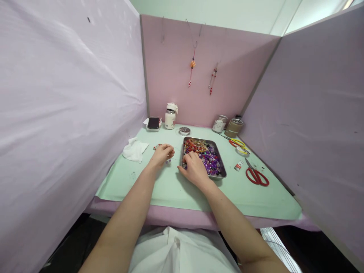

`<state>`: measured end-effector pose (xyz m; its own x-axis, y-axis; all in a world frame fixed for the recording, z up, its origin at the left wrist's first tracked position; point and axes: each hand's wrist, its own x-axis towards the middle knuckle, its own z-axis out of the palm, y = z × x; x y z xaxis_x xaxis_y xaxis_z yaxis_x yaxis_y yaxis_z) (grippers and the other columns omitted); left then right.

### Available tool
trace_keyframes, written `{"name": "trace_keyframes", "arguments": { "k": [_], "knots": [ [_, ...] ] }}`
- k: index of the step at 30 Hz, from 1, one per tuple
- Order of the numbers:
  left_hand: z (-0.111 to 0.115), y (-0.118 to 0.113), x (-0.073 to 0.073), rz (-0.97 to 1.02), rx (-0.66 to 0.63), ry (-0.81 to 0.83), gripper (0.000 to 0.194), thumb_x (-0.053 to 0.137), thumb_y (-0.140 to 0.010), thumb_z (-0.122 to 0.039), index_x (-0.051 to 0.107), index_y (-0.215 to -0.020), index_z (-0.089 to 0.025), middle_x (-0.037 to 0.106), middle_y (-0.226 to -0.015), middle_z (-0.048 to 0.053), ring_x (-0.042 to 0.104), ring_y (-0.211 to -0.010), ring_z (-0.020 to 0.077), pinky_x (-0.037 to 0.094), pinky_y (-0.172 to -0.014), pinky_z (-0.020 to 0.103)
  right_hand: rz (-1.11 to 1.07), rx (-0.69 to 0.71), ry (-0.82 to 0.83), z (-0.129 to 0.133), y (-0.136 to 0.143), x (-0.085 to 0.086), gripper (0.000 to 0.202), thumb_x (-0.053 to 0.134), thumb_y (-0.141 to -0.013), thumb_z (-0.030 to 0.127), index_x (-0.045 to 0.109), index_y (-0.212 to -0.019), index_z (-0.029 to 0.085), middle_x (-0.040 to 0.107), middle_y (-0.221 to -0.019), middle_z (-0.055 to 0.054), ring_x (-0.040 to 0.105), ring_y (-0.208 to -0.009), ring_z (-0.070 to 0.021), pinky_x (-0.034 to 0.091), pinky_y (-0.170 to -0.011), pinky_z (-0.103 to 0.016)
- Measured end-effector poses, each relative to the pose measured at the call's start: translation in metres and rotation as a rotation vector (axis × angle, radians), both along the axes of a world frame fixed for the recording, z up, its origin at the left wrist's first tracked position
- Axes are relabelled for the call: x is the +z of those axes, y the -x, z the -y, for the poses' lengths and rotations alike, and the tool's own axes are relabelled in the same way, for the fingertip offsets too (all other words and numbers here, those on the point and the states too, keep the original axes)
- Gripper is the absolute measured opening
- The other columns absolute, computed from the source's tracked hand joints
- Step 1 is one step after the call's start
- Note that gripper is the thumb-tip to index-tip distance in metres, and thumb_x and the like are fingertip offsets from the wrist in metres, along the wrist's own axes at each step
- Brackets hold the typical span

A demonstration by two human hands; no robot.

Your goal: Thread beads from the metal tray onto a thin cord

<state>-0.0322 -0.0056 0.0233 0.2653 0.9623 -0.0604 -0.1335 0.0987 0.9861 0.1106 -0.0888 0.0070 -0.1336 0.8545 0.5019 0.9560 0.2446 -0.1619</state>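
My left hand [164, 154] is pinched closed on a thin beaded string, just left of the tray. A few small pale purple beads [168, 161] show below its fingers, and fine ends of the string stretch toward the tray. My right hand [195, 167] reaches over the near left edge of the metal tray [222, 167]. Its thumb stands apart from the curved fingers, whose tips touch the beads. Purple beads [209, 163] fill much of the tray, with red and gold strung beads [195, 145] at the back left. Beyond my left hand lies a small reddish beaded piece [156, 147].
Red scissors [257, 176], a small red-and-white packet [238, 165] and yellow-red pliers [236, 142] lie at right. Two jars [233, 128], a wire spool [184, 131], a white bottle [170, 118] and a phone [154, 123] stand behind. A white tissue [134, 150] lies left. Beaded strands [192, 64] hang on the partition.
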Motion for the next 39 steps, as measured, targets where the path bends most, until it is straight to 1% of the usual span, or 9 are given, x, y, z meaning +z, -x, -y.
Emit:
{"name": "trace_keyframes", "arguments": {
  "k": [5, 11, 14, 17, 19, 21, 26, 33, 39],
  "knots": [
    [-0.001, 0.0, -0.002, 0.004, -0.045, 0.012, 0.016, 0.062, -0.066, -0.027, 0.051, -0.069, -0.016, 0.054, -0.066, -0.001, 0.046, -0.053, 0.0053, 0.041, -0.056, 0.021, 0.012, -0.06, 0.011, -0.01, -0.012, 0.0, 0.016, 0.063, -0.074, 0.03, 0.052, -0.081, 0.021, 0.053, -0.091, -0.006, 0.046, -0.087, -0.0222, 0.036, -0.071, -0.032],
    [-0.003, 0.0, -0.006, 0.001, -0.073, -0.002, 0.017, 0.064, -0.066, -0.028, 0.054, -0.069, -0.016, 0.054, -0.068, 0.0, 0.045, -0.055, 0.0055, 0.043, -0.058, 0.021, -0.035, -0.261, -0.001, -0.016, -0.035, 0.0, 0.018, 0.065, -0.073, 0.029, 0.055, -0.084, 0.019, 0.057, -0.095, -0.01, 0.047, -0.09, -0.0263, 0.036, -0.074, -0.036],
    [0.001, 0.0, -0.002, -0.021, -0.102, -0.016, 0.018, 0.066, -0.065, -0.029, 0.055, -0.067, -0.015, 0.053, -0.065, -0.001, 0.047, -0.057, 0.0063, 0.042, -0.059, 0.022, -0.197, -0.182, -0.07, -0.017, -0.039, 0.002, 0.022, 0.065, -0.076, 0.037, 0.058, -0.088, 0.02, 0.059, -0.097, -0.009, 0.05, -0.093, -0.0262, 0.037, -0.078, -0.037],
    [0.006, -0.001, 0.0, -0.045, -0.171, -0.019, 0.021, 0.069, -0.065, -0.031, 0.058, -0.07, -0.014, 0.054, -0.066, 0.0, 0.05, -0.06, 0.0069, 0.042, -0.061, 0.022, -0.391, 0.028, -0.11, -0.022, -0.034, 0.008, 0.017, 0.056, -0.083, 0.035, 0.061, -0.09, 0.02, 0.062, -0.092, -0.007, 0.054, -0.087, -0.0211, 0.04, -0.08, -0.035],
    [0.007, -0.002, 0.0, -0.042, -0.232, -0.024, 0.023, 0.071, -0.065, -0.032, 0.06, -0.074, -0.013, 0.056, -0.067, 0.0, 0.051, -0.06, 0.0069, 0.042, -0.063, 0.023, -0.459, 0.15, -0.068, -0.027, -0.028, 0.011, 0.016, 0.052, -0.086, 0.03, 0.063, -0.091, 0.02, 0.064, -0.089, -0.006, 0.057, -0.081, -0.0182, 0.042, -0.078, -0.032],
    [0.007, -0.003, -0.003, -0.031, -0.279, -0.03, 0.025, 0.072, -0.065, -0.033, 0.061, -0.075, -0.013, 0.057, -0.066, 0.0, 0.053, -0.059, 0.0072, 0.042, -0.062, 0.024, -0.451, 0.213, 0.004, -0.032, -0.023, 0.015, 0.013, 0.054, -0.084, 0.026, 0.064, -0.089, 0.02, 0.065, -0.087, -0.005, 0.058, -0.077, -0.0168, 0.042, -0.074, -0.03],
    [0.004, -0.004, -0.006, -0.027, -0.246, -0.008, 0.028, 0.074, -0.066, -0.035, 0.061, -0.076, -0.012, 0.061, -0.067, 0.002, 0.054, -0.057, 0.0071, 0.045, -0.065, 0.026, -0.378, 0.194, 0.097, -0.04, -0.02, 0.023, 0.011, 0.059, -0.078, 0.022, 0.063, -0.068, 0.019, 0.065, -0.07, -0.002, 0.055, -0.065, -0.0144, 0.039, -0.064, -0.027],
    [0.002, -0.005, -0.011, -0.051, -0.238, 0.015, 0.028, 0.076, -0.065, -0.031, 0.064, -0.083, -0.012, 0.066, -0.074, 0.005, 0.059, -0.062, 0.0087, 0.048, -0.07, 0.028, -0.576, 0.161, 0.02, -0.044, -0.024, 0.011, 0.011, 0.059, -0.075, 0.025, 0.065, -0.068, 0.019, 0.062, -0.073, -0.002, 0.051, -0.065, -0.0135, 0.04, -0.066, -0.027],
    [0.001, -0.007, -0.016, -0.007, -0.254, 0.004, 0.025, 0.076, -0.066, -0.024, 0.062, -0.083, -0.012, 0.068, -0.077, 0.006, 0.061, -0.065, 0.0089, 0.049, -0.075, 0.029, -0.744, 0.146, 0.055, -0.043, -0.024, 0.003, 0.014, 0.058, -0.074, 0.03, 0.066, -0.07, 0.018, 0.064, -0.07, -0.002, 0.054, -0.065, -0.0146, 0.042, -0.066, -0.028]
  ]
}}
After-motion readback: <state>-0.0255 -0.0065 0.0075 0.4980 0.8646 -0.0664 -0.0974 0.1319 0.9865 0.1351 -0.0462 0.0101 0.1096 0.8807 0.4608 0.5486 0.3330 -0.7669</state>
